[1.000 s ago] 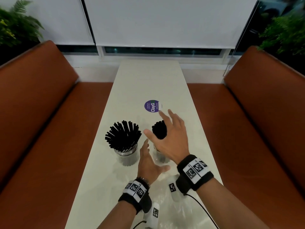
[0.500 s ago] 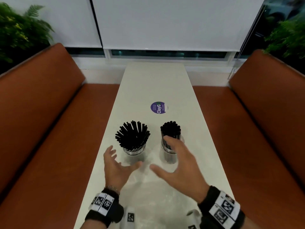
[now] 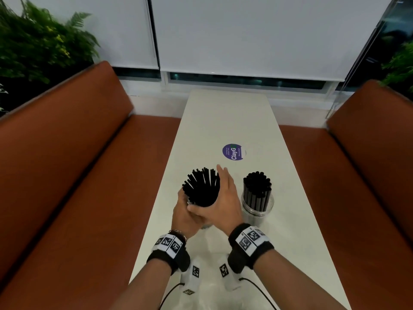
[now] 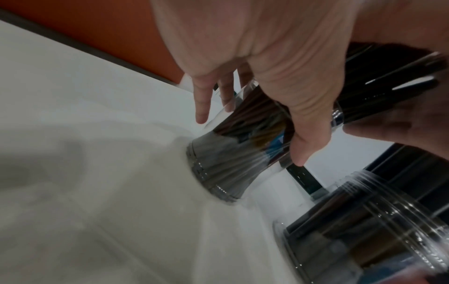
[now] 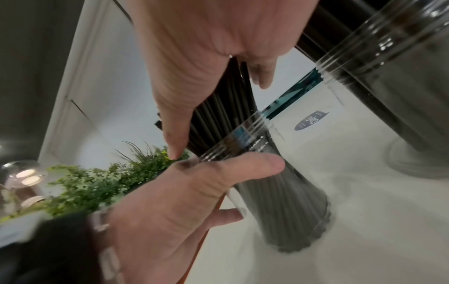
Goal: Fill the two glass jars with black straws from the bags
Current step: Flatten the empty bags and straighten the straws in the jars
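Two glass jars stand on the white table (image 3: 223, 113), both holding black straws. In the left jar (image 4: 230, 153) the straws (image 3: 201, 189) fan outward. My left hand (image 3: 184, 211) grips this jar near its rim, with the thumb (image 5: 255, 165) across the glass. My right hand (image 3: 224, 198) lies flat against the right side of the fanned straws, fingers straight and thumb (image 5: 175, 134) at the front of the bundle. The right jar (image 3: 257, 209) stands untouched with its straws (image 3: 257, 186) upright in a tight bunch.
Crumpled clear plastic bags (image 3: 210, 296) lie on the table's near end between my forearms. A round purple sticker (image 3: 233, 151) sits beyond the jars. Orange benches (image 3: 78, 175) run along both sides of the table. Plants stand in the far corners.
A second ago my right hand hovered over the right jar; then both hands hung open in front of the jars. Now the left grips the left jar and the right presses its straws.
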Available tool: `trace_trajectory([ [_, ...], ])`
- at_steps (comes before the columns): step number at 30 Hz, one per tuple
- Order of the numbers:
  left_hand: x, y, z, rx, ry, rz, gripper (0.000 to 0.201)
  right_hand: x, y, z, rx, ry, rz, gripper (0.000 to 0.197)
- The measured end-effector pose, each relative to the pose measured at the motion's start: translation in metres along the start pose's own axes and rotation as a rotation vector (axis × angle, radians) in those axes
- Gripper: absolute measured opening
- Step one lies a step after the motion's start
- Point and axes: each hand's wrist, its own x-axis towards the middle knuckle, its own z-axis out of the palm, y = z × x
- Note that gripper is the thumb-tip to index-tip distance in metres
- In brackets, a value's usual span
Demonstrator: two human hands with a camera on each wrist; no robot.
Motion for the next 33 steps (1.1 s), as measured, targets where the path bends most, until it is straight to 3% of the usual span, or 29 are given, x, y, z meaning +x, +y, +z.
trace_trajectory([
  [8,0.000,-0.003,0.002,0.071,0.002,-0.047,0.092,0.031,-0.028,0.022,-0.323,0.048,-0.218,0.078],
  [11,-0.001,0.003,0.002,0.076,0.008,-0.073,0.090,0.040,-0.040,0.034,-0.435,0.077,-0.220,0.048],
  [14,0.001,0.004,0.001,0.107,0.023,-0.067,0.072,0.050,-0.049,0.036,-0.480,0.113,-0.164,0.028],
  [16,0.001,0.000,0.000,0.075,0.025,-0.058,0.073,0.057,-0.052,0.033,-0.507,0.101,-0.129,0.031],
  [21,-0.002,-0.001,0.000,-0.059,0.014,-0.057,0.102,0.065,-0.049,0.016,-0.494,0.087,-0.008,0.047],
  [29,-0.003,-0.003,-0.001,-0.027,0.044,-0.022,0.084,0.072,-0.041,-0.008,-0.305,-0.037,0.149,0.027],
  [33,-0.003,-0.003,-0.001,-0.024,0.035,-0.022,0.084,0.069,-0.028,-0.012,0.021,-0.122,0.194,0.026],
])
